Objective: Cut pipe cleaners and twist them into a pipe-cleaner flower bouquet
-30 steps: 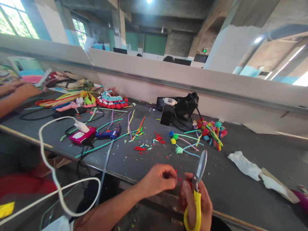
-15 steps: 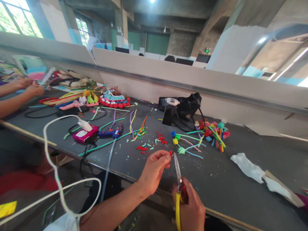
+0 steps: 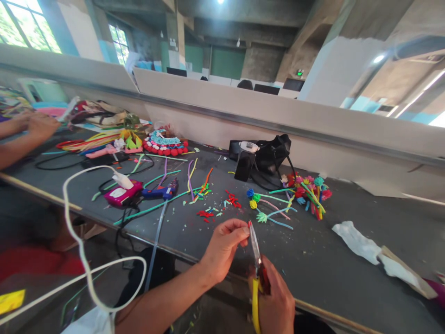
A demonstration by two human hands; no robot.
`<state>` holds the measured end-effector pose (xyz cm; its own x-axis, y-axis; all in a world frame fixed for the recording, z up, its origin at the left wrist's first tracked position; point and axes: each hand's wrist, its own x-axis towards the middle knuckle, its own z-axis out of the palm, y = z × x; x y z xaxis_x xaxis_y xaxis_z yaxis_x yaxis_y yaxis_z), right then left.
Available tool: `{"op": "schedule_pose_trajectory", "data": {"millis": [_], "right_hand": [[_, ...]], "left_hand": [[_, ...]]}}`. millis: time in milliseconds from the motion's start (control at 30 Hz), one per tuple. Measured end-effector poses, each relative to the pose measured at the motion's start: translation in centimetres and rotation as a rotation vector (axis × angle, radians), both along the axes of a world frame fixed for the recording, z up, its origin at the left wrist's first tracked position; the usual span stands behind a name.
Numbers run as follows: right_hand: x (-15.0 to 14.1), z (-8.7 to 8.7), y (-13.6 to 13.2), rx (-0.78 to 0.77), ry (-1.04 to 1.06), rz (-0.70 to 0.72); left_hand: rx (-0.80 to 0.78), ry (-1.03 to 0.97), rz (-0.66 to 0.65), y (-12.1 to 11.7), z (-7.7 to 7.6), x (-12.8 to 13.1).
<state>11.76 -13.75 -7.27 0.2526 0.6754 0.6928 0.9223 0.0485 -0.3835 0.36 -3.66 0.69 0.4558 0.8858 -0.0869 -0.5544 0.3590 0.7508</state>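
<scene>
Scissors (image 3: 256,253) are edging toward nine o'clock, reaching the red scrap (image 3: 249,224); the left hand (image 3: 224,247) is pinching it between closed fingers, the right hand (image 3: 276,298) tightly gripping the scissors.

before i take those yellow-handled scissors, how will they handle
The scissors should feel stiff, given their metallic-looking blades. They may be tip-heavy, as the blades reach beyond the right hand. The smooth-looking yellow handle might slip slightly.

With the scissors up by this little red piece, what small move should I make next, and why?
Probably a gentle snip with the scissors: their tips are right at the red piece pinched in your left hand, your right hand holds them, and short red bits lie on the table.
</scene>
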Motion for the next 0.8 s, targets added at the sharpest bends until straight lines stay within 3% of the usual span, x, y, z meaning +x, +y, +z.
{"op": "schedule_pose_trajectory", "data": {"millis": [267, 433, 633, 733, 800], "right_hand": [[0.8, -1.8, -0.9, -0.100, 0.054, 0.029], [0.6, -1.1, -0.5, -0.069, 0.221, 0.058], [-0.6, 2.0, -0.6, -0.066, 0.655, -0.050], [-1.3, 3.1, -0.8, -0.074, 0.891, -0.105], [-1.6, 3.4, -0.9, -0.074, 0.939, -0.105]], "left_hand": [[0.010, 0.040, 0.003, -0.1, 0.3, -0.1], [0.063, 0.109, -0.031, 0.1, 0.3, -0.3], [0.125, 0.413, -0.375, 0.4, -1.2, -0.5], [0.108, 0.491, -0.539, 0.3, -1.8, -0.5], [0.068, 0.507, -0.597, 0.2, -1.9, -0.4]]}}
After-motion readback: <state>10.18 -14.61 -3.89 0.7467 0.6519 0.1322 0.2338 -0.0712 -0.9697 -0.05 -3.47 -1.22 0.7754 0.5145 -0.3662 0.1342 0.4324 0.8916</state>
